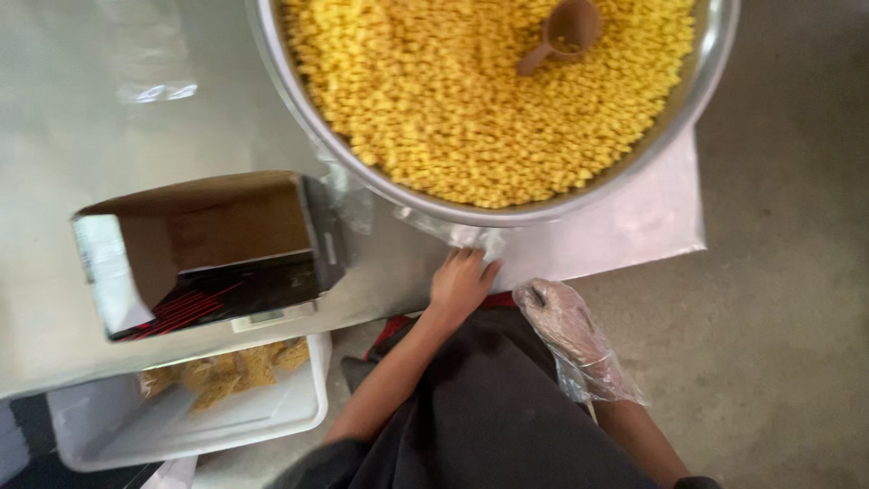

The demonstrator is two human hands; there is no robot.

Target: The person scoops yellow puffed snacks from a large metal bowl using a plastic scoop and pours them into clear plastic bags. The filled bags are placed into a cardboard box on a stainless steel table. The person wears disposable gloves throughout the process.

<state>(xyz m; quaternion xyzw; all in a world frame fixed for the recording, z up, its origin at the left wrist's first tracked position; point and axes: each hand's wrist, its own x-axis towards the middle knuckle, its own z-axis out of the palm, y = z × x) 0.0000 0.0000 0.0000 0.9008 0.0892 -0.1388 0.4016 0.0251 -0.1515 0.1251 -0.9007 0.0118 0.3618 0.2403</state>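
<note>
At frame centre, the bare left hand [460, 282] pinches a thin, limp, slippery plastic bag [471, 239] by its edge under the big bowl [715, 63]; the gloved right hand [566, 319] hangs loosely curled, empty.

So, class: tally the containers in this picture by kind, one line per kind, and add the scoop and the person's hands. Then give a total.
Metal basin of yellow pieces: 1
Open cardboard box: 1
White plastic tub: 1
Brown scoop: 1
Bare left hand: 1
Right hand in a clear plastic glove: 1
Total: 6
</note>
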